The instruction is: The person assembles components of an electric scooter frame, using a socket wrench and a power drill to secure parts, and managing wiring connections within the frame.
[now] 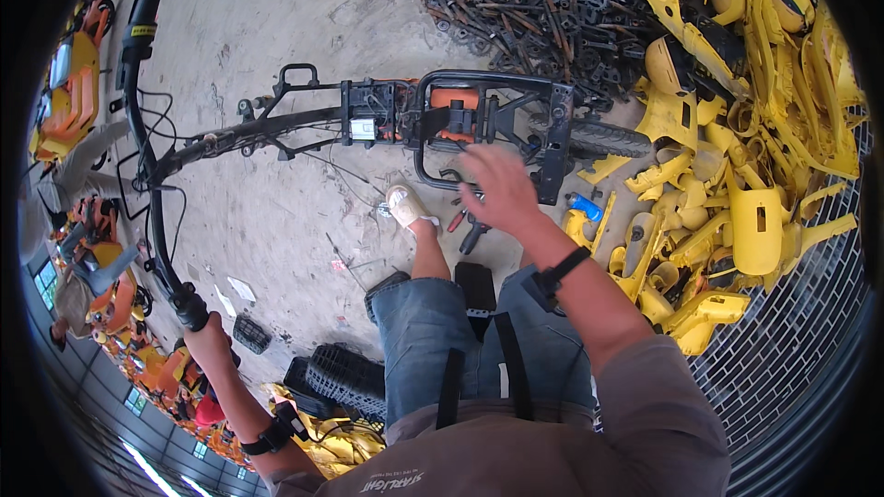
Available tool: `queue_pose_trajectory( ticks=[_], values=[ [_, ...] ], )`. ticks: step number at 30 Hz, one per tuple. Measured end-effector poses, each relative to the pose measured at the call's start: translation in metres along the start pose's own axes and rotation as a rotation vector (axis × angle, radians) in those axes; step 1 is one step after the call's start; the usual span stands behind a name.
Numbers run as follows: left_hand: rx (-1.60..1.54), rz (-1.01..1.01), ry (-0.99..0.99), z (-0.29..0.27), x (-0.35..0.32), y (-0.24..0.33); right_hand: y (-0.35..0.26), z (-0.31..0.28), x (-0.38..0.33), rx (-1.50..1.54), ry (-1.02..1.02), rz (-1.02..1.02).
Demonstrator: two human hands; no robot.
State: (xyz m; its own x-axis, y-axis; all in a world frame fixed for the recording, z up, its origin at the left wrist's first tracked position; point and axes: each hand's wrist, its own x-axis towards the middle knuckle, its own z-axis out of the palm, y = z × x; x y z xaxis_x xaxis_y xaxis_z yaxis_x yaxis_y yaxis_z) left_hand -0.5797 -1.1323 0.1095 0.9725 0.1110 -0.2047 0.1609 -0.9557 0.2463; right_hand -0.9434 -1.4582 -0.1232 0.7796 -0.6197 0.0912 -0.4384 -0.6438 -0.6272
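A stripped scooter frame (368, 115) stands in front of me, its handlebar (158, 212) to the left and its rear wheel (608, 140) to the right. My left hand (207, 342) is wrapped round the handlebar's near grip (190, 307). Over the near side of the black tubular rear rack (422, 143) hovers my right hand (502, 186), thumb apart from the fingers, with no object visible in it. Slight blur hides whether its fingertips touch the rack. Below that hand a black power tool (473, 237) and a red-handled tool (456, 220) lie on the floor.
Yellow plastic body panels (755, 221) are heaped at the right, beside a far pile of dark metal parts (562, 9). A blue can (585, 206) is near the rear wheel. Black baskets (345, 377) sit near my left leg. Orange scooters (78, 83) and a person (74, 299) are at far left.
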Motion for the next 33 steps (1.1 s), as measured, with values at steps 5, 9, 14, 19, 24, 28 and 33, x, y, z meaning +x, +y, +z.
queue_pose_trajectory(
  ticks=[5,9,14,19,24,28,33],
  values=[
    [0.058,0.051,0.044,-0.001,-0.001,0.010,0.067,-0.056,-0.019,0.004,0.239,0.926],
    [0.064,0.027,0.046,0.000,-0.004,0.001,0.093,-0.050,-0.019,0.967,0.025,1.298],
    [0.026,-0.002,0.032,0.001,-0.003,-0.013,0.084,-0.034,-0.029,1.242,0.175,1.379],
    [0.048,0.038,0.025,-0.002,-0.006,-0.020,0.103,-0.025,-0.019,1.092,0.235,1.441],
    [0.063,0.054,0.047,-0.004,-0.005,-0.034,0.111,-0.019,-0.011,1.283,0.200,1.421],
    [0.032,0.052,0.042,-0.002,-0.007,-0.071,0.102,-0.019,-0.025,1.318,0.163,1.460],
    [-0.074,0.000,0.013,-0.002,-0.007,-0.137,0.096,-0.012,-0.059,1.388,0.117,1.508]
  ],
)
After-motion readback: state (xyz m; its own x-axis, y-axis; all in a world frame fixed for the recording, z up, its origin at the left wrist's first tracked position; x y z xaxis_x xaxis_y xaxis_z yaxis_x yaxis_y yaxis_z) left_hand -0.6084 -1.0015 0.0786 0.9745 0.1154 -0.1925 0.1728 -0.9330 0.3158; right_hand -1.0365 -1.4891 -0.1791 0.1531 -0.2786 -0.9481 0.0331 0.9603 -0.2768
